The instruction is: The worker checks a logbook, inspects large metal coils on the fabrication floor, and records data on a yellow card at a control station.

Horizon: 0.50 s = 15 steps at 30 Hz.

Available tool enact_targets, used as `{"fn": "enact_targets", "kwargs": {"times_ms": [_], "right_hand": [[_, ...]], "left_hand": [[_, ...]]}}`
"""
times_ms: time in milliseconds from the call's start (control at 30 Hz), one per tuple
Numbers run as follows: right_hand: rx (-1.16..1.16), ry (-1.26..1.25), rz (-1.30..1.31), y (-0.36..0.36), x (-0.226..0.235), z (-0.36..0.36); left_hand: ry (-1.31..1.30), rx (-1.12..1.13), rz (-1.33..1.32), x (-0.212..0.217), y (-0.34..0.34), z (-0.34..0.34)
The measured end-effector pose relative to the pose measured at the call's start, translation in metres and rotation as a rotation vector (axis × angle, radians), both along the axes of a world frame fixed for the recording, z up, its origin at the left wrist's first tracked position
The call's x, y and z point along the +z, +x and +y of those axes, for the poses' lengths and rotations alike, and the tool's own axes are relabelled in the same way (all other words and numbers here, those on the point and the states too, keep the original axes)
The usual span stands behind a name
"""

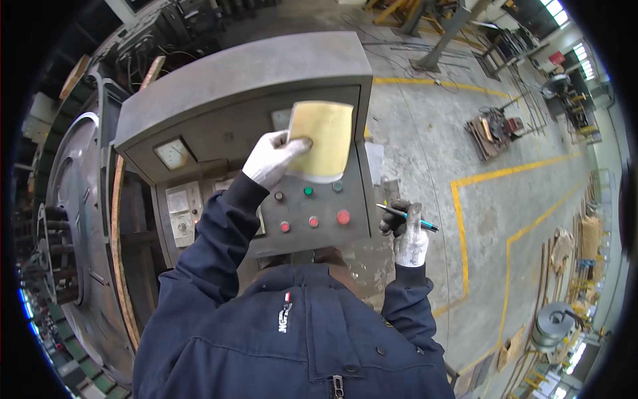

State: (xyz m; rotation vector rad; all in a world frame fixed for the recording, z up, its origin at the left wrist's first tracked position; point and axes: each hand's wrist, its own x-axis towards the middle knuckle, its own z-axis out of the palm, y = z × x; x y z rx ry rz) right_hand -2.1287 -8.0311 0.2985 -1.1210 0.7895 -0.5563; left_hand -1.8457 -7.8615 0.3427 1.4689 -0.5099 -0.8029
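My left hand (pixel 271 159), in a white glove, pinches the lower left side of a yellow notepad (pixel 324 138) between thumb and fingers. The pad is held up over a grey control console (pixel 266 245) and covers part of its face. My right hand (pixel 409 241), its glove white with dark, soiled fingers, is closed around a blue-and-black pen (pixel 425 224). The pen lies across the fingers with its tip toward the console, apart from the pad. Below the pad are a green button (pixel 308 191) and a large red button (pixel 343 217).
A dial gauge (pixel 174 153) sits at the console's left, above a pale switch box (pixel 184 211). Large round machinery (pixel 73 179) stands on the far left. Yellow lines (pixel 458 226) mark the concrete floor at right, where a rusty machine part (pixel 493 132) rests. A metal coil (pixel 553 324) lies lower right.
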Motion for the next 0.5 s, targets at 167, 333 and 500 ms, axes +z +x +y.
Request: {"fn": "enact_targets", "kwargs": {"times_ms": [167,333,500], "right_hand": [[0.158,-0.107,-0.153,0.056,0.031,-0.066],[0.271,-0.112,-0.277,0.129,0.062,-0.099],[0.331,-0.197,-0.263,0.201,0.084,-0.093]], "left_hand": [[-0.214,0.376,0.067,0.022,0.057,-0.048],[-0.152,0.569,0.171,-0.027,0.11,-0.055],[-0.148,0.609,0.189,-0.034,0.115,-0.061]]}}
